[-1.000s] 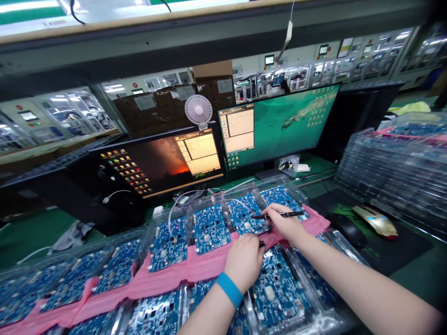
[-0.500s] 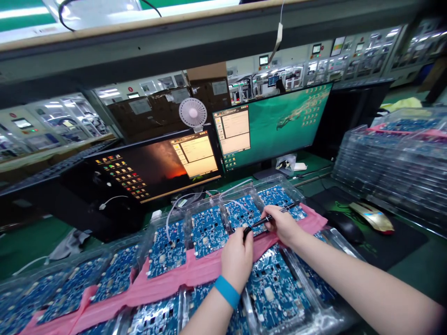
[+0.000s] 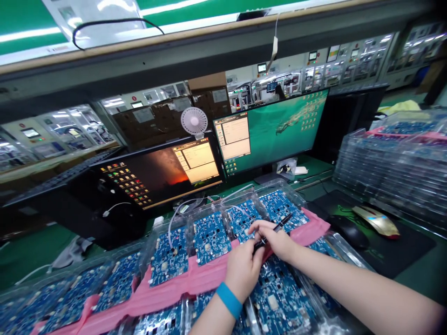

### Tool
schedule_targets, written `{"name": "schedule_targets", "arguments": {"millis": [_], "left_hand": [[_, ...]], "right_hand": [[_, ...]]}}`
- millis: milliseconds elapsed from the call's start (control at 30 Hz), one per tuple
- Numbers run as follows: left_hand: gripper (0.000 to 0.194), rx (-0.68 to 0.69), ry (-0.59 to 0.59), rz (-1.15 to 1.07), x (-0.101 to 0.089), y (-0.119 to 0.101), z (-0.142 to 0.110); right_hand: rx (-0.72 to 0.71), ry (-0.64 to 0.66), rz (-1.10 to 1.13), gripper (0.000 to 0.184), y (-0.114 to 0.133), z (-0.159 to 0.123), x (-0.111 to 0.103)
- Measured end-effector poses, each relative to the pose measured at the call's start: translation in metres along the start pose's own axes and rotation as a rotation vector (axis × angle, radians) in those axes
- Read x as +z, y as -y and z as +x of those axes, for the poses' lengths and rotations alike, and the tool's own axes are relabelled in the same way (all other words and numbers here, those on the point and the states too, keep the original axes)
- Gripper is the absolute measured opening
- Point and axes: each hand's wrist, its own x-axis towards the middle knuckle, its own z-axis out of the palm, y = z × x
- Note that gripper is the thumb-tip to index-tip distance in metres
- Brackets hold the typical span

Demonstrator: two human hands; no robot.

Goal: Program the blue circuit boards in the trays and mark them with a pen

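Pinching a black pen [image 3: 282,222] between thumb and fingers, the right hand [image 3: 275,239] keeps it slanted, its upper end pointing away and to the right. The left hand [image 3: 242,266] closes its thumb and fingers on the pen's lower end; from my distant seat I can't tell whether a separate cap sits in that grip. A blue wristband [image 3: 229,300] circles the left wrist. Below both hands I see blue circuit boards [image 3: 210,235] in a clear tray [image 3: 345,246], with a pink strip [image 3: 167,283] lying across them between the far and near rows. A thin white cable [image 3: 170,232] reaches down to the far row. To the right, a black mouse [image 3: 347,231] and a gold mouse [image 3: 377,221] rest on a dark mat [image 3: 405,256], near a tall stack of clear trays [image 3: 391,163]. Behind, I see two lit monitors [image 3: 160,170], a small fan [image 3: 194,122] at the left one's top corner.
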Motion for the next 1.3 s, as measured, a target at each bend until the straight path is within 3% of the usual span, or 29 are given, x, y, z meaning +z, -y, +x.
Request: {"name": "schedule_targets", "arguments": {"millis": [267, 400, 500, 567, 667, 800, 1067, 1300], "left_hand": [[0.025, 0.073, 0.028, -0.115, 0.001, 0.005, -0.002], [0.024, -0.009, 0.001, -0.039, 0.001, 0.001, -0.001], [0.024, -0.086, -0.051, -0.047, 0.002, 0.000, 0.000], [0.023, -0.167, -0.112, -0.071, 0.003, 0.001, 0.001], [0.022, -0.272, -0.208, -0.050, 0.006, 0.005, 0.002], [0.017, -0.262, -0.205, 0.064, 0.010, 0.006, 0.004], [0.019, -0.230, -0.201, 0.208, 0.009, 0.002, 0.004], [0.019, -0.224, -0.162, 0.265, 0.010, 0.003, 0.004]], "right_hand": [[-0.091, 0.119, -0.080, 0.031, 0.011, -0.001, 0.001], [-0.044, 0.150, -0.132, 0.033, 0.012, 0.004, -0.006], [-0.011, 0.243, -0.208, 0.030, 0.014, 0.007, -0.015], [0.008, 0.286, -0.300, 0.039, 0.013, 0.010, -0.020], [0.032, 0.148, -0.501, 0.038, 0.008, 0.015, -0.025], [0.054, -0.074, -0.766, 0.030, -0.001, 0.022, -0.023], [0.112, -0.120, -1.102, 0.026, -0.002, 0.031, -0.004], [0.162, -0.134, -1.216, 0.025, 0.001, 0.038, 0.006]]}}
